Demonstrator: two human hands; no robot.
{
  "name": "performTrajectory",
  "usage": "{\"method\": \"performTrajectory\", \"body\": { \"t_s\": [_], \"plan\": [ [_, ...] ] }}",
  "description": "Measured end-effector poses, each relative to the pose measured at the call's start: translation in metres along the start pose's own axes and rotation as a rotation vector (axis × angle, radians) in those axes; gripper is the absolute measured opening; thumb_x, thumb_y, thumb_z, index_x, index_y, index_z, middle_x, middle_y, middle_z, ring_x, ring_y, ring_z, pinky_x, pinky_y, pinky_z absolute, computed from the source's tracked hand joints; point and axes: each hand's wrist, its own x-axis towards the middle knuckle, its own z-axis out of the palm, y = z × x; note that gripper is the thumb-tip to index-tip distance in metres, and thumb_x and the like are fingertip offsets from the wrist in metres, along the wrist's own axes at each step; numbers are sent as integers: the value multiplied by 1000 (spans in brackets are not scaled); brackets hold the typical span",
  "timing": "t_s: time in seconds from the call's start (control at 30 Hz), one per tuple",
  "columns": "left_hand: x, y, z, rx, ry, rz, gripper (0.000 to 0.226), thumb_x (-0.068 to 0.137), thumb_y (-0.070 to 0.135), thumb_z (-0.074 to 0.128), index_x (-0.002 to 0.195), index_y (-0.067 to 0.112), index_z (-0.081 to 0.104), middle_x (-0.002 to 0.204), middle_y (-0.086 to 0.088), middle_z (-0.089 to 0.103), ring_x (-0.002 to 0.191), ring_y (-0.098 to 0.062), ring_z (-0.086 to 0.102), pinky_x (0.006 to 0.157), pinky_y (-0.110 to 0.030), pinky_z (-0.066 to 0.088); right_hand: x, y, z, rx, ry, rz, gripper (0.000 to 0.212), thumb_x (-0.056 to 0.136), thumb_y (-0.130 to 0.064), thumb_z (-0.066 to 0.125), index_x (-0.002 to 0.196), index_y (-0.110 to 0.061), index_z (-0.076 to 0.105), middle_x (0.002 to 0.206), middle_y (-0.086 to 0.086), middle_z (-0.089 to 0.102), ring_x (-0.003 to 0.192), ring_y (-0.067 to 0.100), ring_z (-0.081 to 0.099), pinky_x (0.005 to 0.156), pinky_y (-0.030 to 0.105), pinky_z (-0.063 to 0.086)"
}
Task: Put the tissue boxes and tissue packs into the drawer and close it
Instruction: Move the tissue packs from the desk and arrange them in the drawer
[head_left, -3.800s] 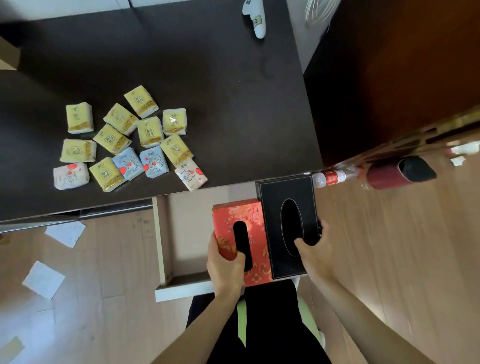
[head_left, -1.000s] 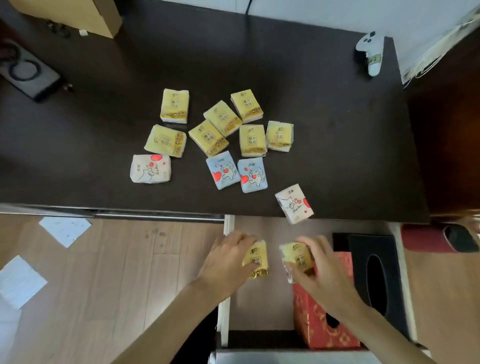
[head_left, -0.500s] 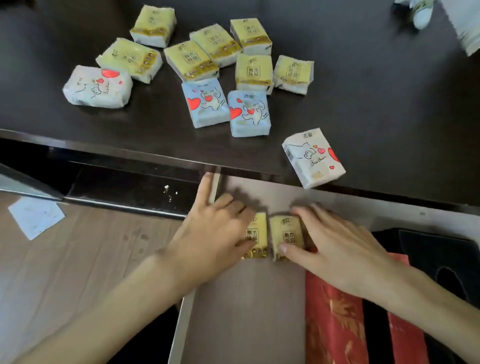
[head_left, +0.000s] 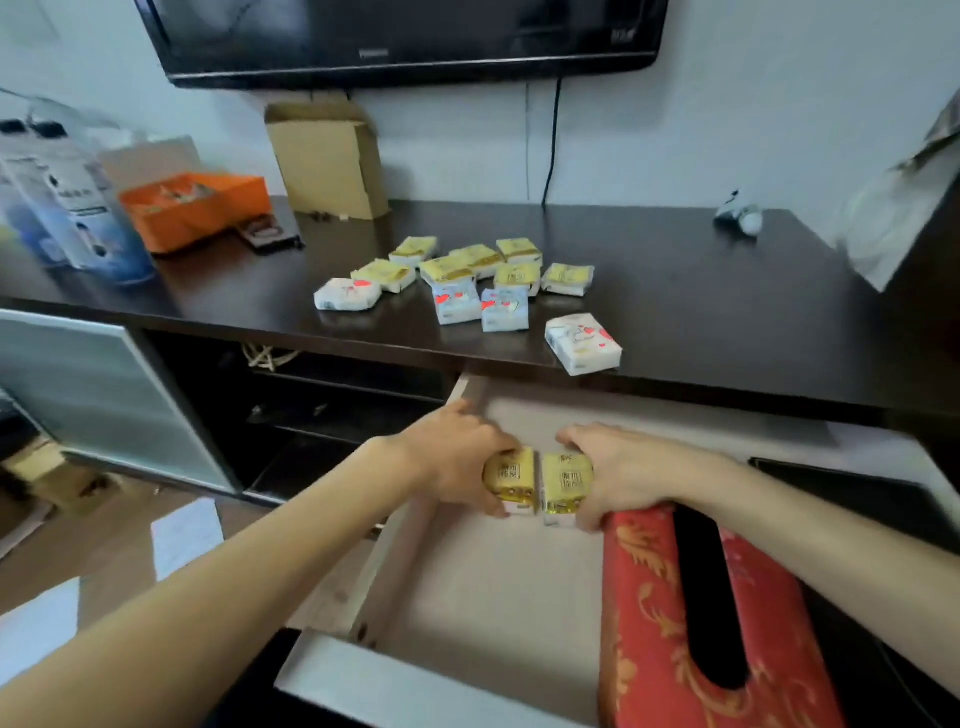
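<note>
Nearest, the open drawer (head_left: 488, 613) shows its white front rail and a bare pale floor on its left half; the red tissue box (head_left: 670, 623) fills the right side, a black tissue box (head_left: 841, 493) just beyond it. Further in, the left hand (head_left: 457, 462) grips one yellow tissue pack (head_left: 511, 480) and the right hand (head_left: 618, 473) grips another yellow pack (head_left: 566, 486), the two packs side by side near the drawer's left wall. Beyond, on the dark tabletop (head_left: 727, 312), a white pack (head_left: 583, 343) sits at the front edge; the remaining packs (head_left: 467, 280) cluster behind, with open room to their right.
</note>
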Motion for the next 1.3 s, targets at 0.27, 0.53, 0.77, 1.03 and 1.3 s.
{"method": "performTrajectory", "body": {
  "t_s": [0.27,0.53,0.77,1.03,1.3],
  "plan": [
    [3,-2,1,-55,28,0,64,69,67,68,120,30,59,115,10,69,105,-14,61,101,-38,31,6,-4,3,-65,66,14,62,59,-33,82,117,-28,62,116,-2,60,98,22,56,80,35,54],
    [14,-13,7,-82,58,52,65,71,66,66,125,32,55,119,11,65,111,-13,57,100,-37,34,14,1,-11,-197,5,-31,41,69,-50,73,98,-27,57,95,-4,59,89,23,60,70,38,50],
    [24,-20,20,-69,165,86,67,73,66,61,128,27,56,124,8,54,114,-16,51,98,-36,36,13,1,-2,-139,45,-66,56,65,-66,75,106,-34,54,98,-12,54,90,14,56,72,32,43],
    [33,-24,17,-32,169,108,67,73,68,63,124,24,59,115,4,54,110,-19,53,100,-38,32,30,2,0,-229,97,-23,48,70,-60,77,99,-32,50,96,-10,54,90,20,58,71,34,44],
    [29,-21,11,-23,182,104,68,73,68,63,126,26,58,116,4,56,111,-20,55,101,-37,36,22,-3,-2,-149,87,33,48,71,-49,75,108,-29,51,103,-7,54,101,22,59,72,34,43]
  ]
}}
